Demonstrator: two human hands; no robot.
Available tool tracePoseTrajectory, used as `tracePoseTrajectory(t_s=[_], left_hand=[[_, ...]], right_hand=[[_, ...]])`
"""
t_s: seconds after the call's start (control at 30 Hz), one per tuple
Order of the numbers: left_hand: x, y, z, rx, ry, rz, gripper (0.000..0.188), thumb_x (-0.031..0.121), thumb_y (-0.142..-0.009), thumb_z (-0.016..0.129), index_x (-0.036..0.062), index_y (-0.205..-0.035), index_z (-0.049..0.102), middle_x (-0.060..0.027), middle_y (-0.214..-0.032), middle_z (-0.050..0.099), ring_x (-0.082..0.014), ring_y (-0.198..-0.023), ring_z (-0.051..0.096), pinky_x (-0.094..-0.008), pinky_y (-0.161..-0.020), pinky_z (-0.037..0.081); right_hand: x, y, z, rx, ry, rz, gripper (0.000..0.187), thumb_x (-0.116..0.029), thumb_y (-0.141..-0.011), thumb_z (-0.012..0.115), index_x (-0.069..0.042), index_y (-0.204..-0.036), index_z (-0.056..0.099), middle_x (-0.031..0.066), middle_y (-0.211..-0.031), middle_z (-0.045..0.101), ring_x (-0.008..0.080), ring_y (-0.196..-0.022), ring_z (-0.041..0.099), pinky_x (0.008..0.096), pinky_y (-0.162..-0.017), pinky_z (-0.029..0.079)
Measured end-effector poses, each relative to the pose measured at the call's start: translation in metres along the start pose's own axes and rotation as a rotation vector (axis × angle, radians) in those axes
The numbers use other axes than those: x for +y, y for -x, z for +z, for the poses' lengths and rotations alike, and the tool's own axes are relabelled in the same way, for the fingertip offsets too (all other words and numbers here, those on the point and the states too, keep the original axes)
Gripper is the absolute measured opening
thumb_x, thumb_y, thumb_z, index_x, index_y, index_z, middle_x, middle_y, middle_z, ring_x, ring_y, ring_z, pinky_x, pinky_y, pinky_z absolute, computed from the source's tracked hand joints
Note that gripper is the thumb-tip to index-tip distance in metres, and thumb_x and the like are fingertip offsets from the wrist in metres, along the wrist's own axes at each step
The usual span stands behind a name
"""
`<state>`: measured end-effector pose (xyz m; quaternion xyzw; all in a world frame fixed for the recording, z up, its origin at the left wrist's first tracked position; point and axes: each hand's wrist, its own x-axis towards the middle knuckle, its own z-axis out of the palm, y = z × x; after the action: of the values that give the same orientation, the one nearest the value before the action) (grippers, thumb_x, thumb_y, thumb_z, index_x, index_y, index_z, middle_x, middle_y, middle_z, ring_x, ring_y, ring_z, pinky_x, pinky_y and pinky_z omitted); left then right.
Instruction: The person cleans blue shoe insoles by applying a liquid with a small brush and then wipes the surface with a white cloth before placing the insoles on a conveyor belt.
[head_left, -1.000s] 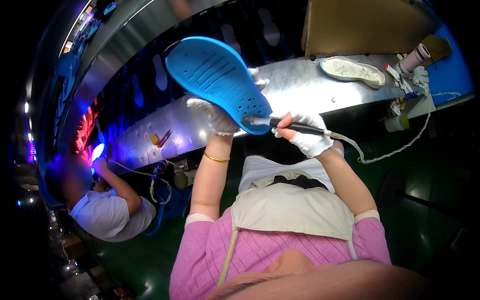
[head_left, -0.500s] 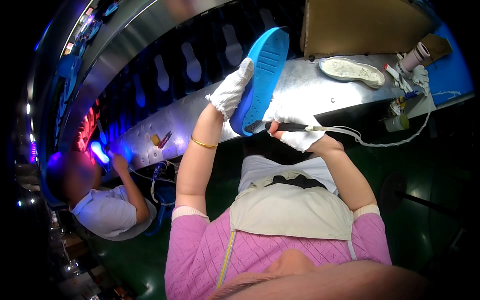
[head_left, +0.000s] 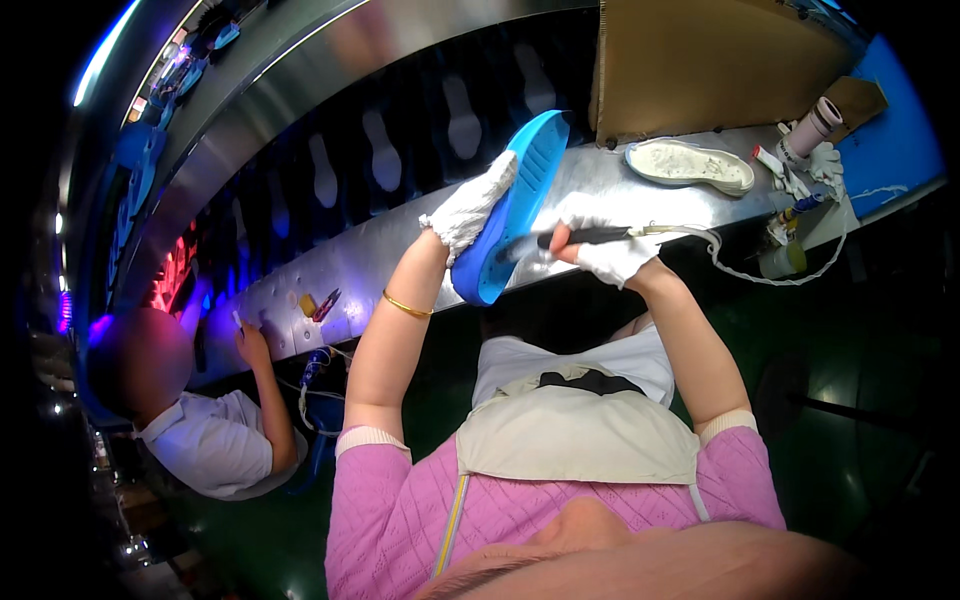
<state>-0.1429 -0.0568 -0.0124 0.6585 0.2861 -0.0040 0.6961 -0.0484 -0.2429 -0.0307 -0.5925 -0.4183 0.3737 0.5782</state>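
A blue shoe sole (head_left: 538, 178) is tilted on edge over the metal ledge. My left hand (head_left: 482, 208), in a white glove, is closed around its left side. In my right hand (head_left: 608, 262), also gloved but with bare fingertips showing, is a black-handled brush (head_left: 592, 236). Its blurred bristles touch or nearly touch the sole near its lower end; I cannot tell which. From the back of the handle a white tube (head_left: 690, 230) loops away to the right.
A whitish sole (head_left: 690, 165) lies on the metal ledge (head_left: 600, 192) before a cardboard sheet (head_left: 720, 65). Beyond runs a dark conveyor with several soles (head_left: 383, 150). At right stand a pink cylinder (head_left: 815, 125) and a jar (head_left: 783, 262). A co-worker (head_left: 215, 435) sits at left.
The blue sole has come lower and turned more on edge. The brush has shifted from its heel end to farther along the sole. At left, the co-worker's hand and sole have moved.
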Motion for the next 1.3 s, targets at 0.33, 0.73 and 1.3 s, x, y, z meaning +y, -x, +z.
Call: tracePoseTrajectory(t_s=[0.33,0.73,1.3], left_hand=[[0.006,0.020,-0.023,0.015,0.316,0.366,0.083,0.071,-0.078,0.044,0.0053,-0.129,0.043,-0.0160,-0.109,0.059,-0.0255,-0.096,0.060,-0.0375,-0.083,0.052],[-0.087,0.036,0.014,-0.352,1.244,0.149,0.054,0.039,-0.092,0.046,-0.0001,-0.128,0.042,-0.0189,-0.119,0.054,-0.0306,-0.100,0.059,-0.0438,-0.088,0.051],[-0.086,0.025,0.042,-0.151,1.154,0.229,0.071,0.064,-0.085,0.042,0.0053,-0.125,0.043,-0.0145,-0.112,0.055,-0.0265,-0.100,0.056,-0.0387,-0.087,0.049]], right_hand=[[-0.017,0.002,-0.021,-0.014,-0.067,0.004,0.013,-0.003,-0.071,0.068,-0.005,-0.079,0.058,0.0063,-0.082,0.062,0.0148,-0.075,0.059,0.0266,-0.069,0.048],[0.015,0.009,0.008,0.326,-0.089,-0.126,0.015,-0.003,-0.075,0.069,-0.005,-0.083,0.057,0.0054,-0.076,0.064,0.0094,-0.066,0.059,0.0222,-0.061,0.047],[0.008,0.018,0.045,0.222,0.249,-0.493,0.020,0.002,-0.069,0.065,-0.005,-0.087,0.061,0.0106,-0.074,0.059,0.0250,-0.066,0.059,0.0311,-0.063,0.048]])
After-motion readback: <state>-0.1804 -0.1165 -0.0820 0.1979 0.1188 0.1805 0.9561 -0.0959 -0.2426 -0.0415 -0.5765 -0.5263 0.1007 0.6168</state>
